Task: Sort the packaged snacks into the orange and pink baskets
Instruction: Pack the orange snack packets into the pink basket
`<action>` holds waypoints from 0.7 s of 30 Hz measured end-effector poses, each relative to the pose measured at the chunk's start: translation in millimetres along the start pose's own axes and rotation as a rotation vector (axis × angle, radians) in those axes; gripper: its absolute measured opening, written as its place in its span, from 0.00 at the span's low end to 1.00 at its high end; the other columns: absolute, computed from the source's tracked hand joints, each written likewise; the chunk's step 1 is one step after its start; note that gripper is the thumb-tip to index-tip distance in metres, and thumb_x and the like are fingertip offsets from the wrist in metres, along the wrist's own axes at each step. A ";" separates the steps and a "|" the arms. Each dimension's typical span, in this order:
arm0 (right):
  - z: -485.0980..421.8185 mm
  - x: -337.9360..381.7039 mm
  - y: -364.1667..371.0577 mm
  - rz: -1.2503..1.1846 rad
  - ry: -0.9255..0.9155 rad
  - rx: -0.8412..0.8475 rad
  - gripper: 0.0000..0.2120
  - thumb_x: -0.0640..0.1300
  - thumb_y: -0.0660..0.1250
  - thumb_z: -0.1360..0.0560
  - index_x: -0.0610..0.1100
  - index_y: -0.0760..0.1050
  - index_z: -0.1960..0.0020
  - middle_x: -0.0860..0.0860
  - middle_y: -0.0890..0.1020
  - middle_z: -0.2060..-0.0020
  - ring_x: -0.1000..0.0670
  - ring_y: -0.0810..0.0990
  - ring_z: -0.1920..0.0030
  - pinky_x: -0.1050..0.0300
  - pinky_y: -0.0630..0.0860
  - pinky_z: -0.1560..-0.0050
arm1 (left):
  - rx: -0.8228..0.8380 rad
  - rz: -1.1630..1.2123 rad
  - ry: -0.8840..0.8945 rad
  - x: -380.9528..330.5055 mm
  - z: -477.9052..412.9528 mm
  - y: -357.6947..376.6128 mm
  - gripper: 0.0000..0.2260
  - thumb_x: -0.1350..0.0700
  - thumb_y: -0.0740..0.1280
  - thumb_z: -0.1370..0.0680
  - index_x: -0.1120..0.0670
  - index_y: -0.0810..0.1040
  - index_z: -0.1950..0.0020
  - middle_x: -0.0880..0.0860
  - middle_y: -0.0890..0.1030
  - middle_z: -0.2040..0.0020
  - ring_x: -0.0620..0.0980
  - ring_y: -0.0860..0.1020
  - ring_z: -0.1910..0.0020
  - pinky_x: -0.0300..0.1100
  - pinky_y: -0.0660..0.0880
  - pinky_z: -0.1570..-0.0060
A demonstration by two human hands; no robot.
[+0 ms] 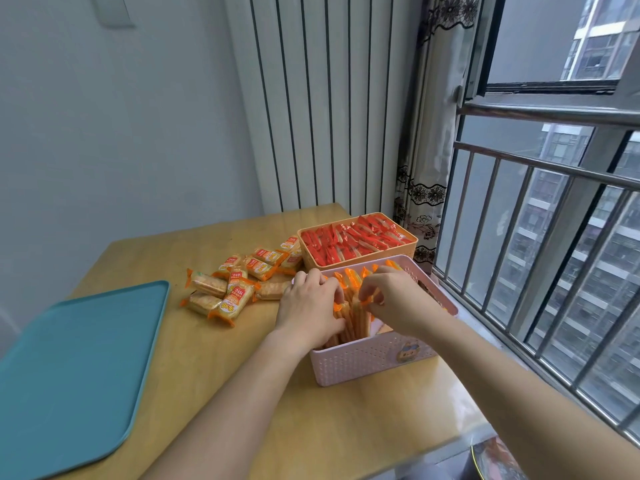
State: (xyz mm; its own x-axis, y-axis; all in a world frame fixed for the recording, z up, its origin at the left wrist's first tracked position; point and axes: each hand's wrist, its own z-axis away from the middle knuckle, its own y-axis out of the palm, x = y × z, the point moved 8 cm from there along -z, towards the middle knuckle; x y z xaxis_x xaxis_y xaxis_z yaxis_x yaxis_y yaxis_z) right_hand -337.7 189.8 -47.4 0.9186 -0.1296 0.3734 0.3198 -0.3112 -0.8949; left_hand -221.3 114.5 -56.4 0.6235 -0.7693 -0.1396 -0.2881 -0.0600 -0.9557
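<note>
Left hand (309, 304) gripping packets (351, 322), right hand (391, 299) pinching one

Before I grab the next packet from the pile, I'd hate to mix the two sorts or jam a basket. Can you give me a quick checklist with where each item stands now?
1. Hands free: not ok. The left hand and right hand both hold upright orange-ended packets inside the pink perforated plastic basket.
2. Room left in that basket: cannot tell; the hands hide the row.
3. One sort in the orange plastic basket: ok; only red foil packets show.
4. Next packet reachable: ok; loose orange-and-yellow cracker packets lie on the wooden table left of the baskets.
5. Path clear of the teal plastic tray: ok; it lies apart from the pile.
</note>
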 end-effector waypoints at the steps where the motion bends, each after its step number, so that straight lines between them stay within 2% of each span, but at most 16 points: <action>1: -1.5 -0.7 0.9 -0.023 0.013 -0.008 0.06 0.37 0.74 0.26 0.46 0.82 0.52 0.52 0.78 0.53 0.50 0.80 0.55 0.61 0.77 0.57 | -0.004 0.010 0.012 -1.2 0.1 -1.1 0.18 0.43 0.73 0.29 0.44 0.73 0.43 0.48 0.72 0.42 0.52 0.68 0.40 0.47 0.69 0.42; 3: -3.5 -4.1 1.5 -0.078 0.043 -0.012 0.07 0.35 0.75 0.27 0.46 0.81 0.55 0.54 0.80 0.56 0.50 0.81 0.55 0.61 0.77 0.58 | -0.015 0.043 0.066 -6.5 -0.8 -3.9 0.22 0.40 0.73 0.31 0.44 0.70 0.41 0.46 0.71 0.42 0.51 0.67 0.40 0.48 0.69 0.41; 7: -2.0 -8.4 2.3 -0.185 0.064 0.051 0.13 0.29 0.72 0.30 0.47 0.80 0.59 0.54 0.83 0.59 0.50 0.84 0.56 0.54 0.82 0.52 | 0.026 0.041 0.140 -20.7 -3.4 -3.0 0.25 0.40 0.72 0.29 0.42 0.69 0.35 0.47 0.71 0.39 0.53 0.68 0.37 0.50 0.66 0.38; 10: -0.4 -22.1 -17.0 -0.192 0.122 -0.024 0.14 0.30 0.69 0.29 0.49 0.82 0.61 0.57 0.83 0.60 0.56 0.82 0.58 0.60 0.80 0.56 | 0.036 -0.051 0.149 -26.1 -6.4 1.9 0.21 0.44 0.73 0.28 0.42 0.72 0.38 0.49 0.70 0.38 0.54 0.68 0.36 0.50 0.65 0.41; 12: 0.6 -31.6 -31.4 -0.127 0.144 -0.051 0.13 0.33 0.68 0.28 0.51 0.83 0.59 0.59 0.83 0.60 0.59 0.80 0.58 0.60 0.79 0.55 | 0.011 -0.063 0.138 -25.8 -7.9 2.5 0.17 0.46 0.73 0.27 0.42 0.73 0.41 0.49 0.71 0.39 0.54 0.68 0.38 0.50 0.65 0.41; 14: 0.0 -42.1 -27.0 -0.010 0.152 0.067 0.12 0.35 0.68 0.27 0.51 0.84 0.56 0.60 0.83 0.60 0.57 0.82 0.58 0.56 0.80 0.53 | -0.011 -0.062 0.126 -24.3 -8.7 2.7 0.16 0.47 0.73 0.28 0.43 0.73 0.42 0.48 0.71 0.41 0.53 0.69 0.39 0.50 0.66 0.41; 17: -0.6 -58.1 -7.5 0.243 0.229 0.230 0.07 0.42 0.68 0.28 0.53 0.82 0.57 0.54 0.84 0.60 0.48 0.83 0.58 0.46 0.83 0.52 | -0.035 -0.069 0.118 -23.8 -9.5 3.2 0.16 0.46 0.73 0.28 0.43 0.73 0.44 0.48 0.71 0.42 0.52 0.70 0.40 0.49 0.66 0.41; 19: -3.9 -60.5 -1.8 0.364 0.285 0.261 0.04 0.45 0.70 0.29 0.49 0.81 0.55 0.49 0.82 0.60 0.45 0.83 0.59 0.46 0.84 0.54 | -0.042 -0.070 0.116 -23.3 -9.0 4.1 0.16 0.46 0.73 0.28 0.43 0.72 0.45 0.48 0.71 0.42 0.52 0.70 0.41 0.49 0.66 0.41; 21: -7.8 -56.6 6.2 0.392 0.304 0.312 0.14 0.52 0.75 0.30 0.45 0.81 0.50 0.48 0.80 0.59 0.46 0.82 0.58 0.48 0.84 0.54 | -0.051 -0.077 0.118 -23.6 -8.1 4.6 0.16 0.46 0.73 0.28 0.43 0.72 0.45 0.48 0.71 0.43 0.52 0.70 0.41 0.49 0.66 0.42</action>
State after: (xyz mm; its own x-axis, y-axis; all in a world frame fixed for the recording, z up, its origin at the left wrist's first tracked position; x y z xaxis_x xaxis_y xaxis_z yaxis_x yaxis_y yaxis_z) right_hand -389.5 187.9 -72.2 0.8890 -0.4578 0.0123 0.0652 0.1000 -0.9928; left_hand -243.2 127.2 -55.5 0.5564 -0.8303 -0.0324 -0.2815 -0.1517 -0.9475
